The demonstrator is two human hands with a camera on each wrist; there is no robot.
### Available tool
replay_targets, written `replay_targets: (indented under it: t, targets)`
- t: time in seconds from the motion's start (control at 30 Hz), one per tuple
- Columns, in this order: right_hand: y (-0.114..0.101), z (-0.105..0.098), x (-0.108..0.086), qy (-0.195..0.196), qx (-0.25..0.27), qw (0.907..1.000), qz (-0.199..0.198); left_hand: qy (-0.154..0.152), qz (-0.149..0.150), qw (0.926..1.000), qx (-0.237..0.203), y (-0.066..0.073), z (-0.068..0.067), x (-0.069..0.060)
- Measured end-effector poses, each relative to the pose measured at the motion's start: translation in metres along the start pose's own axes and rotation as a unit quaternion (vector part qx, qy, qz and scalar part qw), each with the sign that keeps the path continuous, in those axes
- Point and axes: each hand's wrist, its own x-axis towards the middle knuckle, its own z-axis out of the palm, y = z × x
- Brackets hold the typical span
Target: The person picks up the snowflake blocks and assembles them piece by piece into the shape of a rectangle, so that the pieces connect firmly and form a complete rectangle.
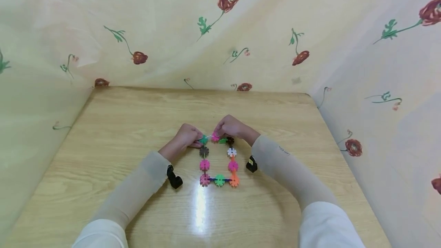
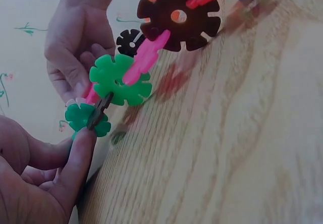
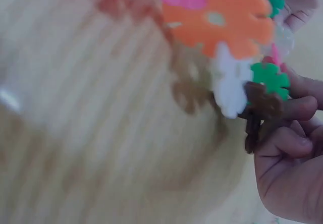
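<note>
Notched plastic snowflake discs are slotted together into a roughly rectangular ring on the table. At its far left corner, my left hand (image 1: 187, 135) pinches a green snowflake disc (image 1: 203, 139) between thumb and fingers. My right hand (image 1: 231, 125) holds a pink snowflake disc (image 1: 215, 137) on the far side. A pale disc (image 3: 283, 38) sits between the hands, partly hidden. Down the right side run a brown disc (image 1: 230, 141), a white disc (image 1: 232, 152) and a pink disc (image 1: 233, 166). An orange disc (image 1: 234, 181) and a light green disc (image 1: 219, 180) form part of the near side.
The ring lies on a wood-grain table (image 1: 138, 114). Flower-printed sheeting (image 1: 165, 30) rises behind the table and along both sides. Black wrist-worn devices (image 1: 175, 179) hang near each forearm, and a bright reflection shows on the near tabletop.
</note>
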Motion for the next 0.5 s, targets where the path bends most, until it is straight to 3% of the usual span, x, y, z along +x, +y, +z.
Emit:
replay_targets:
  t: [0.27,0.5]
  targets:
    - [0.015,-0.013,-0.025,0.045,-0.029,0.9983,-0.025,-0.015,0.002,0.9999,0.000,-0.001,-0.002,0.000]
    - [0.026,-0.001,-0.047,0.054,-0.087,0.9942,-0.031,-0.012,0.015,0.9997,0.015,-0.002,-0.005,0.000]
